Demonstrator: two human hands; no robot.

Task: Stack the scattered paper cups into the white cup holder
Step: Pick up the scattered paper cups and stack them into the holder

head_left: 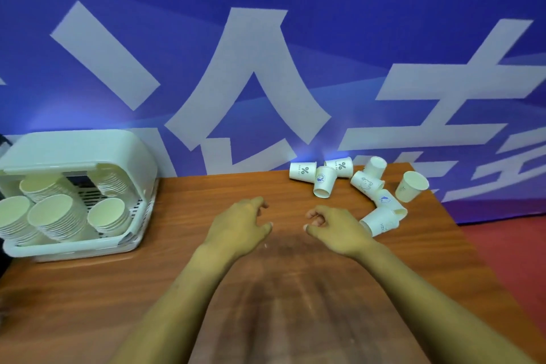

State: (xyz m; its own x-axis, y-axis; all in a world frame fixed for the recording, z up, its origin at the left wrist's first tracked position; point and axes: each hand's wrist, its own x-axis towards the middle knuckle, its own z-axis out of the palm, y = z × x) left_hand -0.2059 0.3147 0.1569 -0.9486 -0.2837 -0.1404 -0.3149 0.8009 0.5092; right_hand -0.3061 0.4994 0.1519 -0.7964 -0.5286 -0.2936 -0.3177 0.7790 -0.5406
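Your left hand (242, 223) and right hand (334, 226): grip loosely curled, empty, left of scattered white paper cups (379, 220); hasty grab risks crushing or rolling them off brown wooden tabletop (118, 289).

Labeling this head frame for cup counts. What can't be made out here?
- Stack counts in the white cup holder: head view, nested rims too fine and partly behind its lid and wall.
- Print on the scattered cups: too small and blurred to read fully.
- The nearest fallen cup: partly hidden by the right hand.
- Table front and left edges: cut off by the frame.
- Left hand palm: faces away.
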